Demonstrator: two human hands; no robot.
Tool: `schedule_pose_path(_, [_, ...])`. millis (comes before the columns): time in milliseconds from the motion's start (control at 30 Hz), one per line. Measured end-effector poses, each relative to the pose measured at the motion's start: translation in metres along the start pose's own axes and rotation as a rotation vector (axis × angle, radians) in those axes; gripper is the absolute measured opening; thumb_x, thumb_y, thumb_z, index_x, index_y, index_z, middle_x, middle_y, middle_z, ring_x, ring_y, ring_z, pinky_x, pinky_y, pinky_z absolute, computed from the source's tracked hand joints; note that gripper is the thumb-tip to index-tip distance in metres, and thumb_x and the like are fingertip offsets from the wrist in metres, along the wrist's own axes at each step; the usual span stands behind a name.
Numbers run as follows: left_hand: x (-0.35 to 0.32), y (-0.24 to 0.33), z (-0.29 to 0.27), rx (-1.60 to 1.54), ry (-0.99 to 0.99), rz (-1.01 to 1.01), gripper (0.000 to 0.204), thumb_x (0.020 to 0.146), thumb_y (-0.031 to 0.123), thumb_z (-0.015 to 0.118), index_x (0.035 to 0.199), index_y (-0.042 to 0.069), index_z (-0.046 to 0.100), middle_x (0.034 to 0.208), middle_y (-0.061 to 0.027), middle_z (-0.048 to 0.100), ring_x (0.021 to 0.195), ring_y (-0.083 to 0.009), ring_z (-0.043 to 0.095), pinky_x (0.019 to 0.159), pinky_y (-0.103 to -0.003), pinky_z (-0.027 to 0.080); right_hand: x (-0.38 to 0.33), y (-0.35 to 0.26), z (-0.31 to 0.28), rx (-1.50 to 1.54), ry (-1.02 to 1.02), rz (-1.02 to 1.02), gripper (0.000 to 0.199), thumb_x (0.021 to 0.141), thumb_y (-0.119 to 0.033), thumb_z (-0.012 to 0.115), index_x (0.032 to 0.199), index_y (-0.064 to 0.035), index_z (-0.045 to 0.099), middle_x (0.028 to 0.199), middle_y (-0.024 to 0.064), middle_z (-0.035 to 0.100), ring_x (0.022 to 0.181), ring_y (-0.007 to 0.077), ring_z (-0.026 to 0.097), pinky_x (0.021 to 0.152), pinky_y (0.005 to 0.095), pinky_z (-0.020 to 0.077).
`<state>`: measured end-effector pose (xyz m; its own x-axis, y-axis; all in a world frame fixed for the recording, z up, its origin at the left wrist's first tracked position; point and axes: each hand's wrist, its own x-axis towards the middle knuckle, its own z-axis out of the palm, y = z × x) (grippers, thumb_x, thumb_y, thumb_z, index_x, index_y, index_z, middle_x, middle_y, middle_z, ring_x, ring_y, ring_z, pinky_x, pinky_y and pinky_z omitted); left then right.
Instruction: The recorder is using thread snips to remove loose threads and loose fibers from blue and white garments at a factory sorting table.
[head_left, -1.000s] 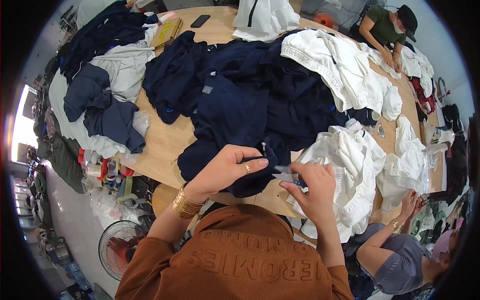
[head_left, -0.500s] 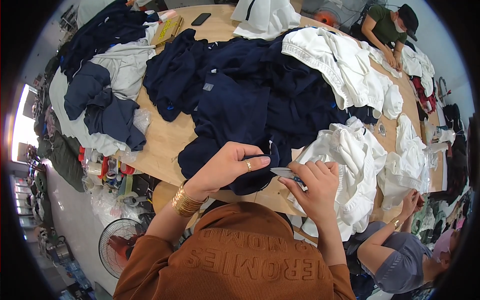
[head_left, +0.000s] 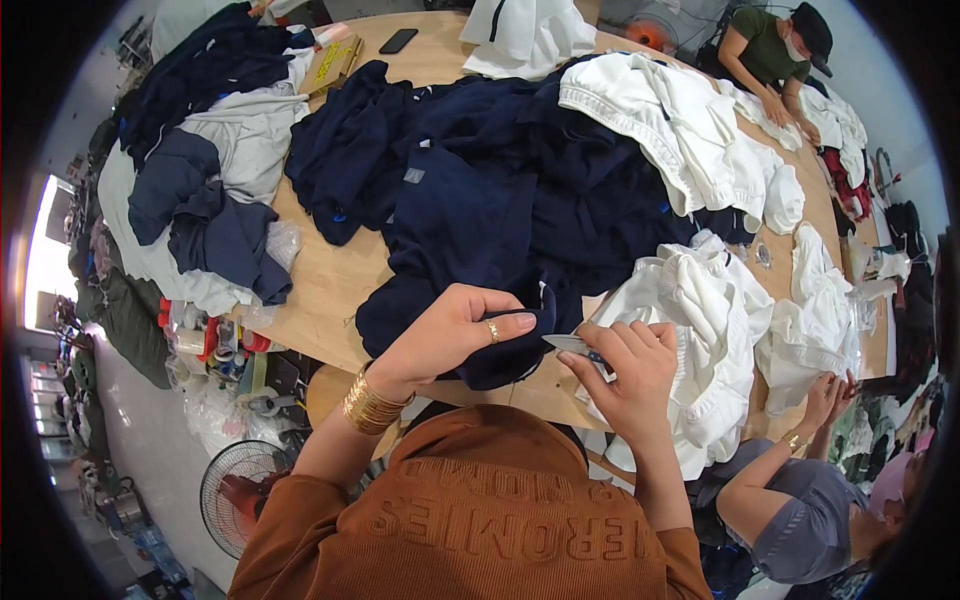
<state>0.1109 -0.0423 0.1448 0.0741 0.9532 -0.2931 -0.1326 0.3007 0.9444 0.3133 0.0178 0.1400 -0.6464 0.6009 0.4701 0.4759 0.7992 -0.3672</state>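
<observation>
My left hand (head_left: 455,330), with a ring and gold bangles at the wrist, pinches a fold of a navy garment (head_left: 470,215) at the near edge of the wooden table (head_left: 325,285). My right hand (head_left: 625,375) holds small metal thread snips (head_left: 572,344), their tip pointing left at the pinched navy cloth. A crumpled white garment (head_left: 700,330) lies just right of my right hand. The navy cloth belongs to a large dark pile spread across the table's middle.
More white garments (head_left: 690,130) lie at the back right, grey and navy clothes (head_left: 200,190) at the left. A phone (head_left: 398,40) rests at the far edge. One person (head_left: 780,55) works at the far right, another (head_left: 800,500) at my right. A fan (head_left: 235,490) stands below left.
My hands have stayed at the same spot on the navy fold. The snips have shifted slightly left toward the cloth.
</observation>
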Motion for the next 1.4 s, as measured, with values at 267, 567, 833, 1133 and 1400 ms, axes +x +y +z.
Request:
schedule_pose_path(267, [-0.002,0.004,0.002,0.086,-0.02,-0.005,0.021,0.085,0.018,0.06,0.088,-0.002,0.064,0.067,0.0081,0.05,0.063,0.0006,0.038,0.055,-0.017,0.032,0.0,-0.001,0.001,0.014,0.002,0.013,0.023,0.071,-0.032,0.07,0.08,-0.012,0.061,0.059,-0.0031,0.046,0.054,0.0134,0.043,0.058,0.03,0.0257])
schedule_pose_path(567, [-0.004,-0.001,0.0,0.08,-0.017,-0.014,0.02,0.085,0.017,0.059,0.085,-0.003,0.064,0.068,0.0076,0.052,0.062,0.0006,0.04,0.054,-0.017,0.034,0.001,-0.003,-0.001,0.024,0.014,0.034,0.023,0.07,-0.031,0.071,0.079,-0.0115,0.062,0.058,-0.0013,0.045,0.054,0.0149,0.044,0.058,0.0299,0.0272])
schedule_pose_path(833, [-0.007,0.001,0.0,0.019,-0.025,0.007,0.021,0.086,0.017,0.059,0.086,-0.004,0.063,0.071,0.0043,0.058,0.066,-0.0011,0.048,0.06,-0.017,0.04,0.005,0.008,-0.001,0.866,-0.079,0.635,0.029,0.075,-0.014,0.069,0.1,-0.0036,0.057,0.082,-0.0059,0.055,0.065,0.0048,0.041,0.058,0.02,0.0337])
schedule_pose_path(1133, [-0.007,0.002,-0.012,0.155,-0.009,0.03,0.02,0.086,0.018,0.058,0.084,-0.001,0.061,0.066,0.0066,0.049,0.063,-0.001,0.04,0.058,-0.018,0.034,0.013,0.009,0.022,1.053,-0.185,0.333,0.015,0.072,-0.01,0.068,0.078,-0.0005,0.059,0.066,-0.0037,0.045,0.061,0.0061,0.04,0.054,0.0203,0.0278])
schedule_pose_path(1400, [-0.011,0.009,-0.009,-0.036,-0.065,0.039,0.017,0.089,0.018,0.053,0.087,0.001,0.057,0.076,0.006,0.053,0.07,0.0002,0.044,0.065,-0.017,0.037,0.018,-0.002,-0.001,1.371,-0.283,0.822,0.017,0.076,-0.016,0.067,0.084,-0.0028,0.061,0.068,-0.0033,0.053,0.061,0.004,0.044,0.055,0.0192,0.0329])
